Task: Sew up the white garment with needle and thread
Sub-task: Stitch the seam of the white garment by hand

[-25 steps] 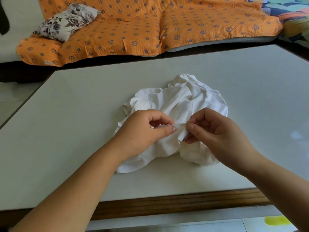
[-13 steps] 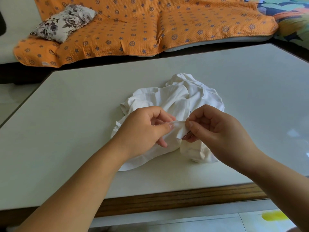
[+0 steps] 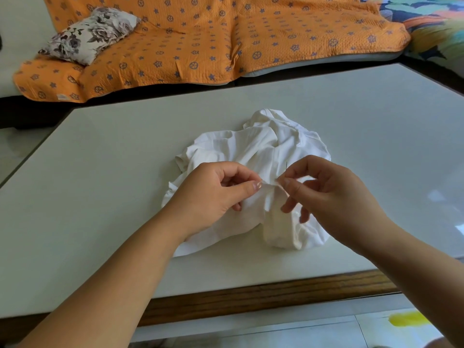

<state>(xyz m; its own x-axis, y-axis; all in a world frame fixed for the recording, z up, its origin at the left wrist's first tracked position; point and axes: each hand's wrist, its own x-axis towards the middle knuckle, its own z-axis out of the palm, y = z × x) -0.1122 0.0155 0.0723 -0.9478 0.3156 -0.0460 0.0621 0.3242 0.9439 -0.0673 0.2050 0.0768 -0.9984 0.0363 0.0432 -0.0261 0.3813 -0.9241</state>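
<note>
A crumpled white garment (image 3: 253,149) lies in the middle of the pale table (image 3: 105,172). My left hand (image 3: 213,197) pinches a raised fold of the cloth between thumb and forefinger. My right hand (image 3: 326,194) is just to the right of that fold, thumb and forefinger closed on a thin needle (image 3: 286,166) whose tip sticks up above the fingers. The other fingers of my right hand hang loosely curled over the cloth. The thread is too fine to make out.
The table has a wooden front edge (image 3: 251,300). Behind it stands a sofa under an orange patterned cover (image 3: 200,38) with a floral cushion (image 3: 88,33) at the left. Pale floor with a yellow mark (image 3: 409,318) shows at the bottom right.
Both hands have lifted the pinched fold slightly. The lower fingers of my right hand have spread away from the cloth while the needle stays gripped.
</note>
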